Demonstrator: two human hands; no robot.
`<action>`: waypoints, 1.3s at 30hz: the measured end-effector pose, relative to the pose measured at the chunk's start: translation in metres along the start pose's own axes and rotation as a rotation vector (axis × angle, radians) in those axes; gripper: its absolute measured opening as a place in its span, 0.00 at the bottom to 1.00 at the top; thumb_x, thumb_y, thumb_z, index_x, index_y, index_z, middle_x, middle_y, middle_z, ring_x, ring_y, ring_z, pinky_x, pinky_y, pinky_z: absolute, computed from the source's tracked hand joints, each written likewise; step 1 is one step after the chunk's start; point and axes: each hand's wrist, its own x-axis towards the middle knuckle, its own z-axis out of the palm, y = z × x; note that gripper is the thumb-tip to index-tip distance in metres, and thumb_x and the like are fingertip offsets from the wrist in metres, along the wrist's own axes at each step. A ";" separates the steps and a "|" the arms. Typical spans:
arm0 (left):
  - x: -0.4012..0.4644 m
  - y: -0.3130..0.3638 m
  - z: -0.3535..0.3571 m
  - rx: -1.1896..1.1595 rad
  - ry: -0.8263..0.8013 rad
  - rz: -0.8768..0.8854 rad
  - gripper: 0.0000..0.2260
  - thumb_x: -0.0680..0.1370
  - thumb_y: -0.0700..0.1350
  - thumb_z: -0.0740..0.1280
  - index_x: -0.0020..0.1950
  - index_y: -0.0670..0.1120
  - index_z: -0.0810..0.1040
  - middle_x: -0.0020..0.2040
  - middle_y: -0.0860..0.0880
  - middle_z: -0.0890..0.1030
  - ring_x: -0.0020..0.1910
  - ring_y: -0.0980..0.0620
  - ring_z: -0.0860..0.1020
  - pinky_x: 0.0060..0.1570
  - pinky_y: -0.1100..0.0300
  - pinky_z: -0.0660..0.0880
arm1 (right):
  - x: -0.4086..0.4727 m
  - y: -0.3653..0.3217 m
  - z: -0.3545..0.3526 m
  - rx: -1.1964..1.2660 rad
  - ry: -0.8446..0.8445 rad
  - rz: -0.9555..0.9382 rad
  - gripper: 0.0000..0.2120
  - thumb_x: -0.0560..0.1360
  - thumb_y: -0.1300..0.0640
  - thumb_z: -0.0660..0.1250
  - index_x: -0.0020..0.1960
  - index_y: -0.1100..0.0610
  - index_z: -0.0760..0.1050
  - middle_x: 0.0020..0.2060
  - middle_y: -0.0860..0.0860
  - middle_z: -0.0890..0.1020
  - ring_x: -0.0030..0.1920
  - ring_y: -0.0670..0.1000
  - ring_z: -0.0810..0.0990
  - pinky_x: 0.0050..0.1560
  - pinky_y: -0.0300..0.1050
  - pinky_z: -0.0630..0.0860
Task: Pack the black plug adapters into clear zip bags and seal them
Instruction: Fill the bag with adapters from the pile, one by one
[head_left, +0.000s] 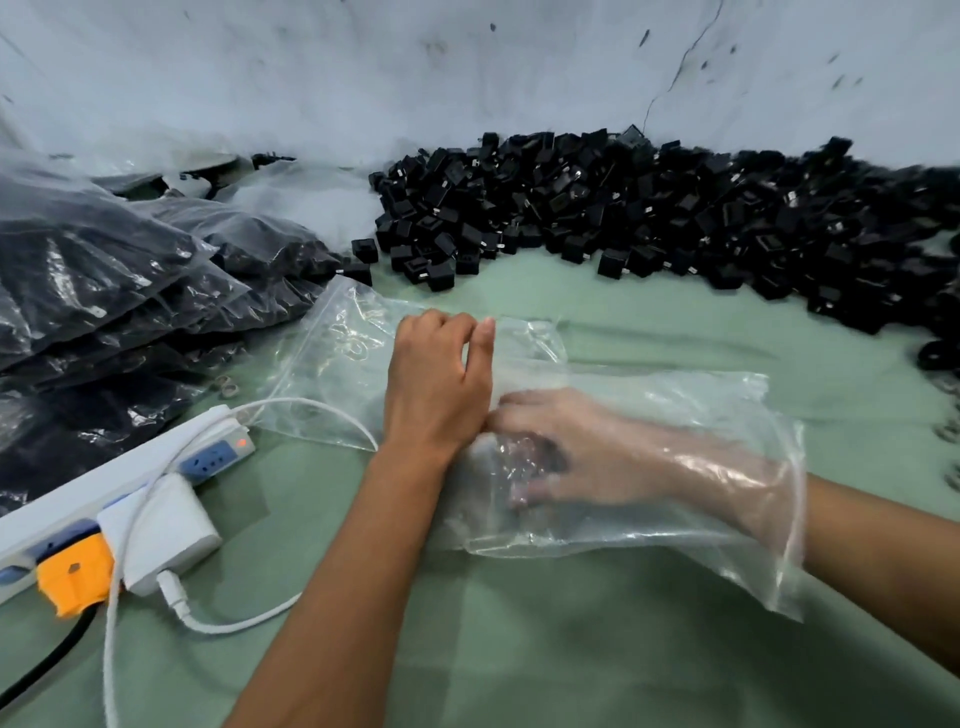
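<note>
A big heap of black plug adapters (623, 208) lies along the back of the green table. My right hand (587, 457) is wrist-deep inside a clear zip bag (675, 405) that lies on the table, its mouth towards the right. The fingers curl round a dark, blurred black plug adapter (551, 453) near the bag's closed end. My left hand (439, 379) rests on that end of the bag with fingers curled, gripping the plastic, thumb stretched forward. Under it lies a flat pile of empty zip bags (332, 353).
Filled bags of adapters (104, 291) are stacked at the left. A white power strip (202, 447) with a white charger (161, 535), an orange plug (75, 577) and a white cable (234, 626) lies at the front left. A pale wall stands behind the heap.
</note>
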 end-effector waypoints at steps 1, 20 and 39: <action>0.001 0.000 0.000 0.005 -0.004 0.000 0.21 0.86 0.53 0.55 0.52 0.42 0.83 0.50 0.45 0.80 0.54 0.45 0.72 0.56 0.54 0.66 | -0.011 0.007 -0.006 -0.044 -0.006 0.045 0.20 0.74 0.41 0.71 0.65 0.38 0.74 0.51 0.34 0.76 0.48 0.38 0.77 0.47 0.42 0.80; 0.001 0.105 0.010 -0.067 -0.146 0.283 0.05 0.81 0.47 0.67 0.51 0.49 0.82 0.48 0.51 0.79 0.47 0.52 0.76 0.50 0.55 0.74 | -0.065 0.109 -0.128 0.052 0.543 0.657 0.05 0.77 0.62 0.69 0.49 0.56 0.83 0.40 0.51 0.86 0.39 0.51 0.83 0.35 0.45 0.81; -0.006 0.133 0.052 0.100 -0.681 0.645 0.15 0.77 0.35 0.67 0.59 0.50 0.84 0.50 0.49 0.82 0.51 0.47 0.79 0.53 0.51 0.76 | -0.003 0.147 -0.124 -0.434 0.283 0.759 0.13 0.77 0.56 0.73 0.61 0.58 0.82 0.59 0.58 0.80 0.59 0.62 0.80 0.59 0.52 0.78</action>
